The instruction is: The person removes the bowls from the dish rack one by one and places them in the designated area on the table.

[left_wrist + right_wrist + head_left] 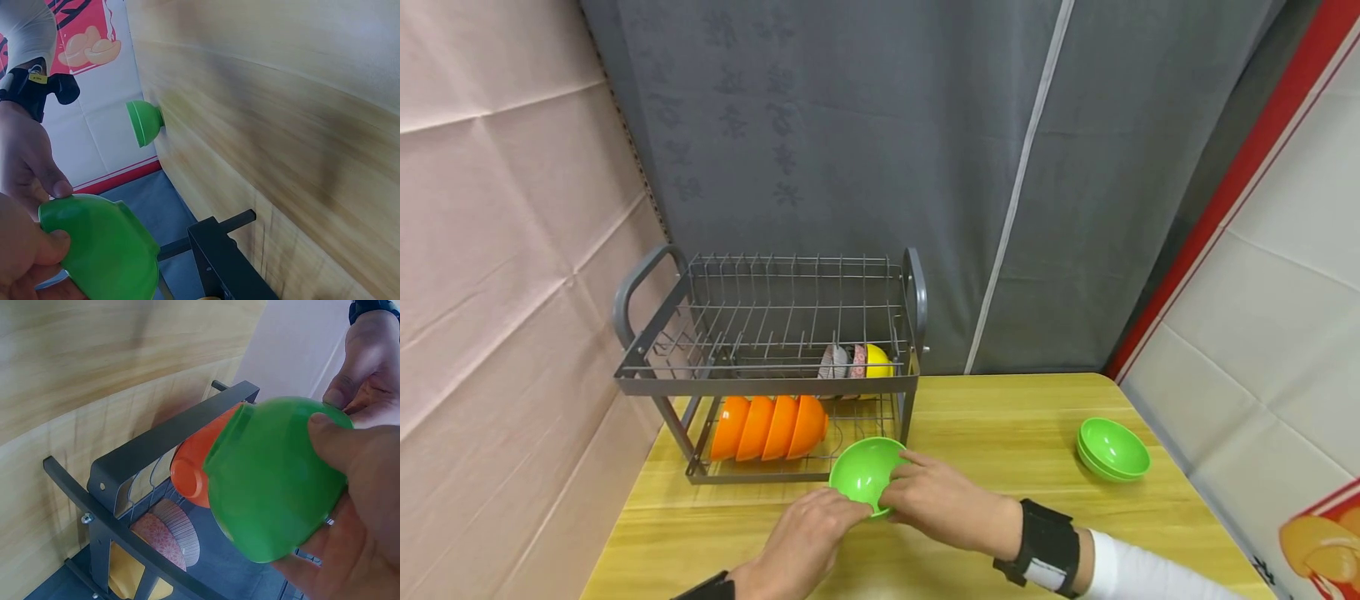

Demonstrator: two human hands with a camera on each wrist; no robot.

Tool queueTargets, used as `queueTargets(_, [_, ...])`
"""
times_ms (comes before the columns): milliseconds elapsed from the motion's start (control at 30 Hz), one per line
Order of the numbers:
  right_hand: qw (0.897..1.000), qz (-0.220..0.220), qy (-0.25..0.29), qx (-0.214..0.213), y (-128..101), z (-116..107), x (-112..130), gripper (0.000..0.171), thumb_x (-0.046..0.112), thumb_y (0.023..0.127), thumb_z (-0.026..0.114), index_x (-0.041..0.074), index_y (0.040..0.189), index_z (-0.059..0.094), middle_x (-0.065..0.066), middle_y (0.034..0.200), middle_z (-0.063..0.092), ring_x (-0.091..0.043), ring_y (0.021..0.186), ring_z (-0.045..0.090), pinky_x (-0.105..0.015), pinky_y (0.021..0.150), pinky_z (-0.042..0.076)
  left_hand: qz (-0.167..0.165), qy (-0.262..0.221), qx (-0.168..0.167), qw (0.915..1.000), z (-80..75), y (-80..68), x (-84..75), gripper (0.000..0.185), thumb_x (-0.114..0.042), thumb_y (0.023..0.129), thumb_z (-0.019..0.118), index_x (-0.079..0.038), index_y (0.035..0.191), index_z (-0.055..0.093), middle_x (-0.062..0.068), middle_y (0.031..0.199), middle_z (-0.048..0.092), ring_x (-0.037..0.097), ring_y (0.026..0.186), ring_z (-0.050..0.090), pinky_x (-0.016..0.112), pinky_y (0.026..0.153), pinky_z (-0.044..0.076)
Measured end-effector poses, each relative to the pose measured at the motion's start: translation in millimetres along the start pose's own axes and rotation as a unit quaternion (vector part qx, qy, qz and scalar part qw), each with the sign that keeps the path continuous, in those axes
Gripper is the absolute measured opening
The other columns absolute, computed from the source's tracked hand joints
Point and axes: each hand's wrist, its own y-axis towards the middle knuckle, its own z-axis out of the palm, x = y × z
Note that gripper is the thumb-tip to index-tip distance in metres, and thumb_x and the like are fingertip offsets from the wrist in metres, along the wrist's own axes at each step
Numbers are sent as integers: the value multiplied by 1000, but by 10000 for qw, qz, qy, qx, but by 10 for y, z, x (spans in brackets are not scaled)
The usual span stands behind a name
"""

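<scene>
Both hands hold one green bowl (859, 471) in front of the dish rack's lower shelf. My left hand (808, 533) pinches its near rim. My right hand (942, 504) grips the right side, with the thumb on the outside in the right wrist view. The bowl (275, 481) is tilted, its inside facing up toward the head camera and its rounded outside showing in both wrist views. Behind it, several orange bowls (771, 427) stand on edge in a row on the lower shelf of the grey two-tier dish rack (767, 387).
Two stacked green bowls (1112, 450) sit at the right of the wooden table (1000, 433). Patterned bowls (169, 534) and a yellow bowl (878, 362) stand on the lower shelf's back right. A grey curtain (850, 125) hangs behind; a pale cloth wall (512, 250) borders the left.
</scene>
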Motion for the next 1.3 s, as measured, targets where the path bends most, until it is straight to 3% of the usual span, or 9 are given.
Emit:
queueTargets(300, [9992,-171,-313,-169,1,-15,2,13,39,83,77,30,82,68,22,83,74,5,81,65,-28,95,54,262,138,-256,9992,0,4,16,47,6,62,84,-19,101,77,-7,96,78,5,87,69,27,86,60])
queueTargets(500, [9991,-188,-301,-253,-16,15,4,14,40,82,78,30,80,68,24,81,73,6,77,63,-24,87,52,340,157,-119,9992,-10,3,11,49,8,59,84,-18,101,76,-7,96,78,6,87,69,29,89,59])
queueTargets(600, [9990,-193,-311,-273,-30,17,9,14,40,81,79,30,80,68,23,80,73,4,77,64,-25,90,53,331,108,-39,9994,-14,12,10,41,2,66,84,-18,101,76,-7,97,78,5,88,69,29,91,59])
queueTargets(767, [9984,-212,-399,-335,-45,30,7,15,39,82,78,29,79,68,23,78,72,2,75,63,-26,91,54,226,12,79,9997,-39,21,16,29,-22,81,81,-18,109,74,-5,107,77,9,99,70,35,95,58])
queueTargets(1033, [9985,-139,-426,-307,-107,53,-5,13,39,82,77,28,81,69,22,81,74,1,78,66,-30,93,55,-77,484,567,9972,-92,-27,25,48,-49,100,57,-16,133,66,6,137,67,24,127,64,41,103,54])
queueTargets(1300, [9996,234,1,-138,-223,40,-11,11,34,80,79,26,84,72,19,83,75,1,80,68,-33,94,56,-386,442,1248,9905,-88,-84,14,67,-64,99,46,-23,153,45,9,156,48,30,144,47,49,111,47])
